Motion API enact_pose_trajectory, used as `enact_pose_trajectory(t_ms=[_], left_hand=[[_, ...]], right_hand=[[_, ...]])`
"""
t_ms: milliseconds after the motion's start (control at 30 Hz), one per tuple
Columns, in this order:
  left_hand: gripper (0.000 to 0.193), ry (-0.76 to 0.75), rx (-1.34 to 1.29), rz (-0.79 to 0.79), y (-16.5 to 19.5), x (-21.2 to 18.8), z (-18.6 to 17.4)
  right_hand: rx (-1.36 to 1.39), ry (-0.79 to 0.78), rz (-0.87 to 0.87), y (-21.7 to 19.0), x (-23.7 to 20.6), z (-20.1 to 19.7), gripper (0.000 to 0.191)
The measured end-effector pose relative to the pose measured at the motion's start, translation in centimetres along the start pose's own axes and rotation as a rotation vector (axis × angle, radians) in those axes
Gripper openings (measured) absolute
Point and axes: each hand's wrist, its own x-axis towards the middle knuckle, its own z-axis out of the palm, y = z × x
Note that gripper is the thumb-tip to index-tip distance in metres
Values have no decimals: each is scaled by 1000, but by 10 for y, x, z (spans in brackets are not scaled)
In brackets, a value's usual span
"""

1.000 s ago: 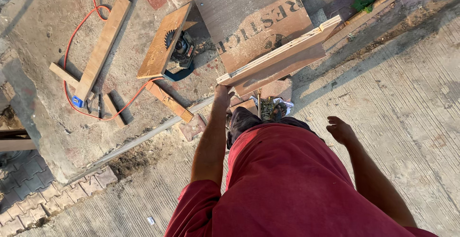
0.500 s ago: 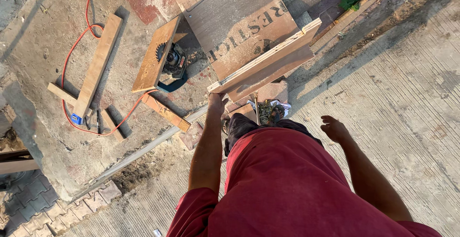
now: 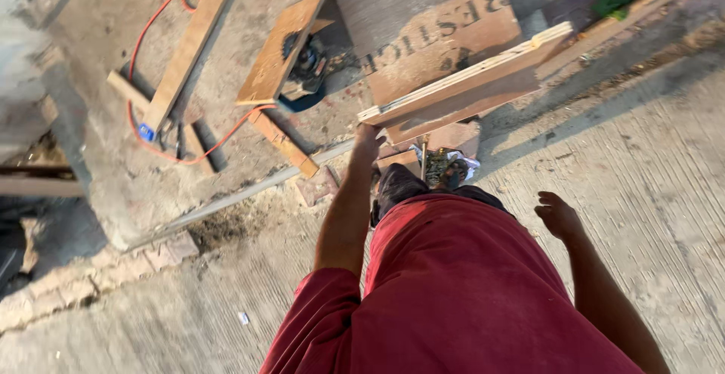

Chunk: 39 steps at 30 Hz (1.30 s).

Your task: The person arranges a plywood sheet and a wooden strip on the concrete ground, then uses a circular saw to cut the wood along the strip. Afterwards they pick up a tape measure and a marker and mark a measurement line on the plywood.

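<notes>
While I look down, my left hand is clamped on the near left end of a stack of long boards, which runs off to the far right above the concrete floor. Right hand hangs free at my side, fingers loosely spread, holding nothing. Boards look stiff, long and fairly heavy; an end grip makes them tippy, so I'd say a hold nearer the middle balances better. Small table saw and red cable sit far left.

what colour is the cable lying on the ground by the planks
Orange-red cable, looping past the planks; clearest in the head view.
</notes>
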Motion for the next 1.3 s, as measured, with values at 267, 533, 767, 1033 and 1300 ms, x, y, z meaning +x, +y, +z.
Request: enact_pose_trajectory(t_ms=[267, 533, 767, 1033, 1300], left_hand=[[37, -35, 19, 3, 8, -5, -3], [37, 18, 22, -40, 5, 1, -8], [39, 19, 61, -66, 1, 13, -11], [40, -12, 103, -102, -1, 24, -21], [43, -98, 110, -89, 12, 28, -24]], right_hand=[[-39, -44, 11, -16, -1, 0, 58], [-97, -40, 48, -14, 8, -5, 58], [-80, -2, 10, -14, 4, 9, 57], [-75, 9, 5, -15, -20, 28, 56], [61, 110, -119, -44, -39, 50, 57]])
